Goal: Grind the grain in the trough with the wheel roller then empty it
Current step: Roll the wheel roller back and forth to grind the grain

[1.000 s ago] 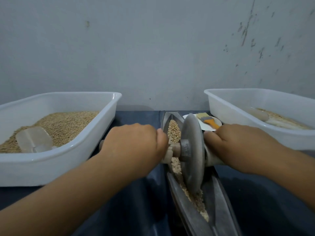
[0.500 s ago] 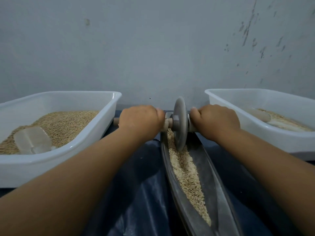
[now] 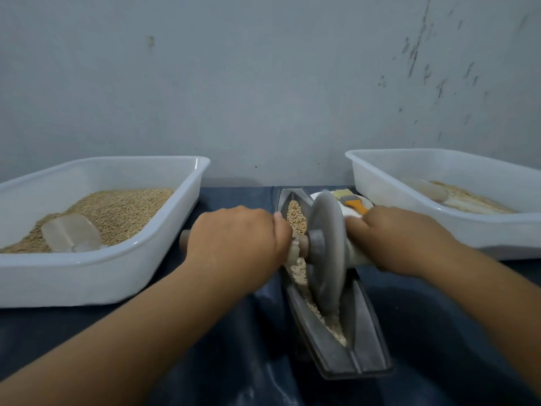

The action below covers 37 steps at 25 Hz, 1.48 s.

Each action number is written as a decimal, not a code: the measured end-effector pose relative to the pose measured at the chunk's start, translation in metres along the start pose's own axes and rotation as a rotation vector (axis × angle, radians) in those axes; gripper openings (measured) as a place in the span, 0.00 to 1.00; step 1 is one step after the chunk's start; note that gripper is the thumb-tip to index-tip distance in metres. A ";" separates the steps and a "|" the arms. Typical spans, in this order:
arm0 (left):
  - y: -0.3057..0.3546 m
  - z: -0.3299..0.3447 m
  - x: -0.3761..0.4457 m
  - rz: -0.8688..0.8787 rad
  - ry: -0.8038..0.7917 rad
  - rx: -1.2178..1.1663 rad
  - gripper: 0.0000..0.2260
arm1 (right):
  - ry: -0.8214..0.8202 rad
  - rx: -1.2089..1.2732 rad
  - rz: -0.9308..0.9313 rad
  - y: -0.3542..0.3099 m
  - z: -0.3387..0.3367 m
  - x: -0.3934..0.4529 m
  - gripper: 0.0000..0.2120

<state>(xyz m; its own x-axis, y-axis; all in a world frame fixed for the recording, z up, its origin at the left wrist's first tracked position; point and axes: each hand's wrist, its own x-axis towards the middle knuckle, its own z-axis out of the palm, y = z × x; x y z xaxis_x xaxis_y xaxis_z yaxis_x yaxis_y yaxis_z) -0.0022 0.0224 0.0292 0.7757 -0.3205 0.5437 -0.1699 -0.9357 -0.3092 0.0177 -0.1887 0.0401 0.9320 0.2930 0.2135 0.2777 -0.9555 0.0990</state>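
Grey wall (image 3: 263, 83) behind dark cloth (image 3: 234, 361): my left hand (image 3: 237, 244) and right hand (image 3: 401, 238) grip the wheel roller (image 3: 325, 253) axle, disc standing in the grain (image 3: 295, 218)-filled trough (image 3: 363, 332). No legible writing.

Dark blue cloth (image 3: 228, 361) carries trough (image 3: 366, 332), two white tubs (image 3: 87, 276) (image 3: 439, 230), plate (image 3: 367, 204).

The wheel roller (image 3: 325, 247) and trough (image 3: 363, 326) look like dull grey cast metal, the axle handle (image 3: 184, 241) pale wood. Both tubs (image 3: 96, 276) (image 3: 409, 230) are smooth, slightly glossy white plastic; dark blue cloth (image 3: 234, 347) covers the bench, and the grain (image 3: 296, 216) is rough and tan.
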 end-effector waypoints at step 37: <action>-0.007 -0.003 -0.016 0.135 -0.189 -0.110 0.13 | -0.034 0.095 0.087 -0.002 -0.011 -0.006 0.27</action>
<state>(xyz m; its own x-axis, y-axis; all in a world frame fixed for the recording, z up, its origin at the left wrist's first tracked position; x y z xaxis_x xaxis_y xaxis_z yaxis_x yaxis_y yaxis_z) -0.0150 0.0333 0.0254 0.8398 -0.4200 0.3441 -0.3366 -0.9000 -0.2770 0.0088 -0.1879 0.0493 0.9604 0.2090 0.1844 0.2147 -0.9766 -0.0113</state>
